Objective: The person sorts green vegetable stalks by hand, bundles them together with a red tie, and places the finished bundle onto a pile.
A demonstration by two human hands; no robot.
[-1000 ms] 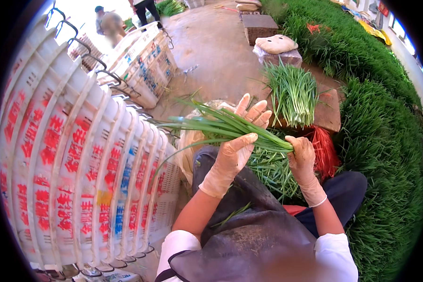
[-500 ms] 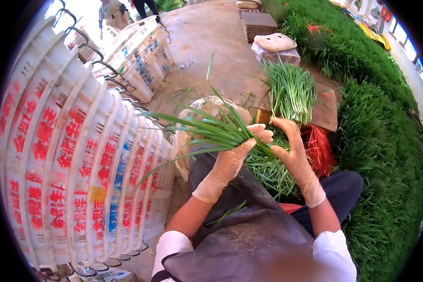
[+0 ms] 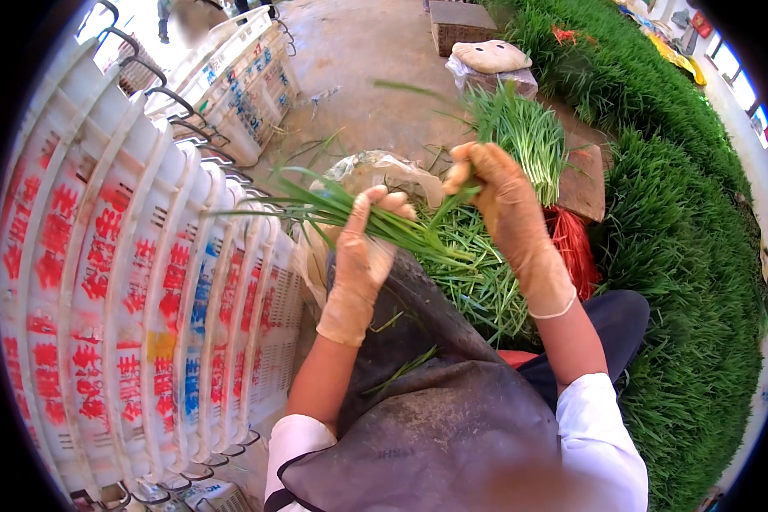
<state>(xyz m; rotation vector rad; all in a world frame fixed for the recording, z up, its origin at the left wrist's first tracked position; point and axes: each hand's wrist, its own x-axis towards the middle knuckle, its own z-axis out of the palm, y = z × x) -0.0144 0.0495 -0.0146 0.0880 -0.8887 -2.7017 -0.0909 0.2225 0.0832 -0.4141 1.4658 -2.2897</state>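
The person's two gloved hands are up in front of the chest, apart from each other. The left hand (image 3: 363,243) is closed round a loose bunch of long-leaved chives (image 3: 337,205), thumb across it, the leaf tips fanning out to the left and the paler stem ends pointing right. The right hand (image 3: 503,192), higher up, has its fingers curled inward; a green blade shows just under the fingertips, though I can't tell whether they are clamped on it.

Below the hands is a heap of loose leaf scraps (image 3: 478,282), and a crumpled translucent plastic bag (image 3: 422,179) sits behind the left hand. A few stray blades (image 3: 408,369) lie on the dark apron (image 3: 427,427) over the person's lap. Past the right hand, a neat bundle of chives (image 3: 533,145) rests on a brown board (image 3: 584,181), white stems toward the person, with a tuft of red strands (image 3: 574,252) hanging just beside the board's near edge.

Farther out, a great bank of green leaves (image 3: 683,299) fills the right side. On the left leans a row of nested white plastic crates (image 3: 145,299) with dark wire handles, and another white crate (image 3: 239,90) stands beyond. Ahead on the floor, a tan cushion (image 3: 491,56) tops a plastic-wrapped block, near a brown box (image 3: 461,27).
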